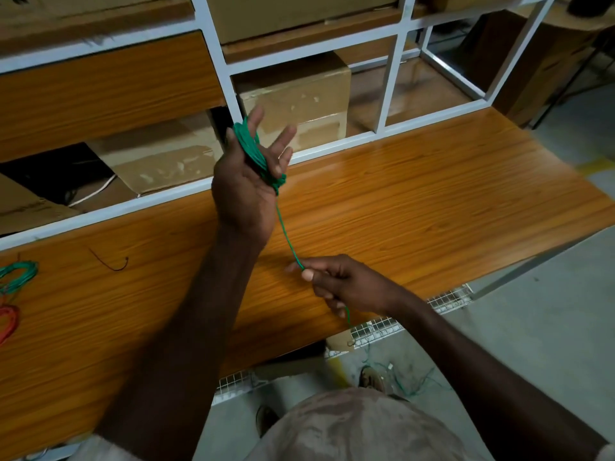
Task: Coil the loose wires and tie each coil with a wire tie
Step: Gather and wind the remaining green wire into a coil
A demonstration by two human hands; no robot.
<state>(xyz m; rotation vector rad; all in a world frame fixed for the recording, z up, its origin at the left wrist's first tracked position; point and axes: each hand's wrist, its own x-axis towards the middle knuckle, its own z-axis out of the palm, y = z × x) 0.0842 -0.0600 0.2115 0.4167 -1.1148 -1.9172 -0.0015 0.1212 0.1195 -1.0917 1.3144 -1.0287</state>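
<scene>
A green wire coil (258, 154) is wound around my raised left hand (248, 181), running from the thumb down across the palm, with the fingers spread. A single green strand (288, 237) runs taut from the coil's lower end down to my right hand (342, 282). That hand pinches the strand between thumb and forefinger above the wooden tabletop (416, 207). The wire's tail (348, 316) hangs below my right hand past the table's front edge.
A green coil (18, 274) and a red coil (8, 322) lie at the table's left edge. A short dark wire tie (111, 262) lies near them. White metal shelving (219, 71) holding cardboard boxes (296, 101) stands behind. Loose wire scraps lie on the floor (412, 384).
</scene>
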